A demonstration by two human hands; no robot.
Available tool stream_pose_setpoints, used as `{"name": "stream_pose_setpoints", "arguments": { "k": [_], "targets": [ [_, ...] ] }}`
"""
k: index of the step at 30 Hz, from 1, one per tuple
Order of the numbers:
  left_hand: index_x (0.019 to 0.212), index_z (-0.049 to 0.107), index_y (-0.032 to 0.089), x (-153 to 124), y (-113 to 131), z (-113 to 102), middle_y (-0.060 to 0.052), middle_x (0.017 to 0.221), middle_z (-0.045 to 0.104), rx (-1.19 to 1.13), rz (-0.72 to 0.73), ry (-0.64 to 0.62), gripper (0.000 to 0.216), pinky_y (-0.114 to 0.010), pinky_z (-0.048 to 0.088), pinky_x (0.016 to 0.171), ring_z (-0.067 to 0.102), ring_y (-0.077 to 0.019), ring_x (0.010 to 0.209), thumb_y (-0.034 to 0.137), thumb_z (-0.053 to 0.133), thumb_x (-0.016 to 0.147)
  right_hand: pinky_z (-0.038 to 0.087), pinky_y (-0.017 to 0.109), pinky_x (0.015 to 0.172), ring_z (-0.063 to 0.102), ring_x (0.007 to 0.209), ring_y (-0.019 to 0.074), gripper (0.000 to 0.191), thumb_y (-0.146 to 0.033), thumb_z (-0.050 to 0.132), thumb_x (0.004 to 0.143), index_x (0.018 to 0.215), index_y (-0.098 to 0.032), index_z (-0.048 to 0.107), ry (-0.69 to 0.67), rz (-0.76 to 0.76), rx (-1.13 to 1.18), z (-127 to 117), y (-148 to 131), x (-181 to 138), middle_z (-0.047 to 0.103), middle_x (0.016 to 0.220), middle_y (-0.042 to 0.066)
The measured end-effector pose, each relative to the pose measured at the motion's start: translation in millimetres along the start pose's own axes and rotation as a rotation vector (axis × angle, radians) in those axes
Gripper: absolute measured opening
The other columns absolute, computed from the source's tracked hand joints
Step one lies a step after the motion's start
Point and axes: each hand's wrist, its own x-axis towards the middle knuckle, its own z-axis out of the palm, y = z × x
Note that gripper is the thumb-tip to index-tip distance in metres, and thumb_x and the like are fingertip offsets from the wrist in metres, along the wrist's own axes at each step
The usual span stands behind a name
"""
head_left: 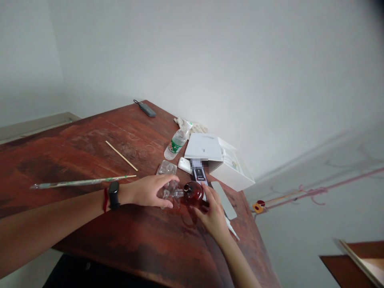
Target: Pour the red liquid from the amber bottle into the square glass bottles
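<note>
Left hand (148,191) fingers curled loosely around a small clear glass bottle (169,192) lying on its side, thumb under, fingertips on top near its neck; grip looks closed on it though part of the bottle is hidden by the fingers. Right hand (213,214) fingers bent around a round dark red-brown flask (193,191), fingertips touching its right side and top, so it has hold of it; how firm, cannot tell. Bottle neck and flask mouth meet between the two hands, touching or nearly so. Both sit low over the reddish wooden table (90,160) near its right edge. Black watch (114,195) and red band on the left wrist. Just behind the hands: a clear plastic packet (167,167), a small white device (184,164), a black phone-like item (199,175) with a blurred patch above it. Beside the right hand a flat grey oblong piece (224,199) and a thin white stick poking out under the wrist. Further back a plastic water bottle (177,142) with green label lying tilted, a white open box (219,158), crumpled cloth (192,126), a dark grey slab with a cord (146,109) at the far edge. Left of the hands a long wrapped stick (81,183) and a bare wooden stick (121,156), well apart from the glassware. White wall (210,60) behind.
</note>
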Motion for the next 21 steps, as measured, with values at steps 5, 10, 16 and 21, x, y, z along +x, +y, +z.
{"name": "stream_pose_setpoints", "arguments": {
  "k": [5, 10, 16, 21],
  "targets": [
    [0.146, 0.055, 0.024, -1, 4, -2, -0.010, 0.133, 0.074, 0.011, 0.000, -0.002, 0.075, -0.037, 0.055, 0.102, 0.074, -0.0313, 0.117, 0.040, 0.090, 0.082, 0.055, 0.057, 0.113, 0.059, 0.136, 0.0343, 0.084, -0.025, 0.071, 0.091, 0.166, -0.038, 0.035, -0.036, -0.045, -0.073, -9, -5, -3, 0.059, 0.143, 0.010],
    [0.145, 0.056, 0.023, -1, 8, -4, -0.010, 0.131, 0.075, 0.020, -0.021, -0.015, 0.074, -0.036, 0.055, 0.101, 0.074, -0.0314, 0.117, 0.038, 0.090, 0.082, 0.056, 0.054, 0.112, 0.061, 0.134, 0.0328, 0.088, -0.020, 0.069, 0.090, 0.168, -0.040, 0.032, -0.060, -0.079, -0.126, -18, -4, -1, 0.059, 0.143, 0.009],
    [0.147, 0.054, 0.024, 0, 2, -1, -0.010, 0.134, 0.074, 0.022, 0.009, -0.015, 0.076, -0.038, 0.054, 0.103, 0.073, -0.0319, 0.120, 0.038, 0.089, 0.082, 0.060, 0.052, 0.106, 0.062, 0.132, 0.0329, 0.093, -0.019, 0.070, 0.088, 0.169, -0.041, 0.030, -0.104, -0.144, -0.222, -25, 3, -1, 0.060, 0.144, 0.009],
    [0.148, 0.053, 0.025, 0, -1, -1, -0.010, 0.134, 0.073, 0.024, 0.029, -0.022, 0.075, -0.038, 0.053, 0.103, 0.073, -0.0317, 0.118, 0.042, 0.088, 0.084, 0.059, 0.056, 0.107, 0.061, 0.132, 0.0362, 0.091, -0.020, 0.069, 0.090, 0.169, -0.042, 0.028, -0.104, -0.194, -0.281, -33, -1, 1, 0.058, 0.145, 0.011]
  ]
}}
